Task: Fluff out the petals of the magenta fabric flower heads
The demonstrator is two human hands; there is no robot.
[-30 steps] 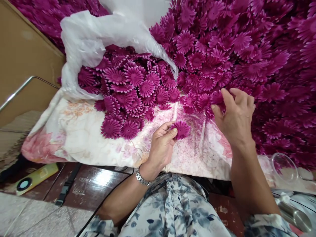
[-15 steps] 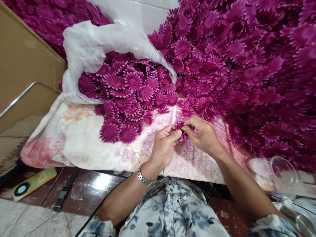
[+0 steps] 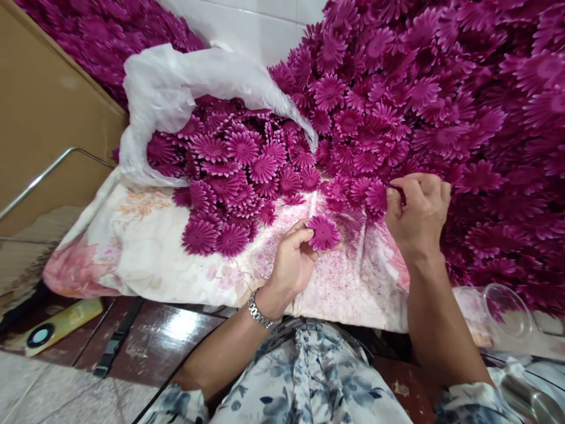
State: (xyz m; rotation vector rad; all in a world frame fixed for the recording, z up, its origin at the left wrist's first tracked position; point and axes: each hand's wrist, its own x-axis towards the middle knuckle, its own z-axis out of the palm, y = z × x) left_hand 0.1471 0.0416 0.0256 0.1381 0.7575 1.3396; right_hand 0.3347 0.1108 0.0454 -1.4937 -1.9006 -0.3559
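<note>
My left hand (image 3: pixel 295 259), with a metal watch on its wrist, pinches one purple artificial flower head (image 3: pixel 323 233) between thumb and fingers. The flower faces up above the patterned cloth (image 3: pixel 163 253), its petals spread. My right hand (image 3: pixel 419 218) is at the near edge of the large flower pile (image 3: pixel 441 135), fingers bent and closed toward the thumb. Its thumb tip lies against another purple flower head (image 3: pixel 376 196); whether the fingers grip it is hidden. Left of my hands, more flower heads (image 3: pixel 242 150) spill from a white plastic bag (image 3: pixel 163 76) onto the cloth.
A cardboard panel (image 3: pixel 57 76) and a bent metal rod (image 3: pixel 39 179) stand at the left. A clear plastic cup (image 3: pixel 507 311) lies at the right. Below the cloth are a yellow object (image 3: pixel 66 327) and a black buckled strap (image 3: pixel 117 341). White tiles (image 3: pixel 260 29) are behind.
My right hand has left the flower in my left hand and moved up and right to the big pile. My left hand still holds its flower, now shown face-up.
</note>
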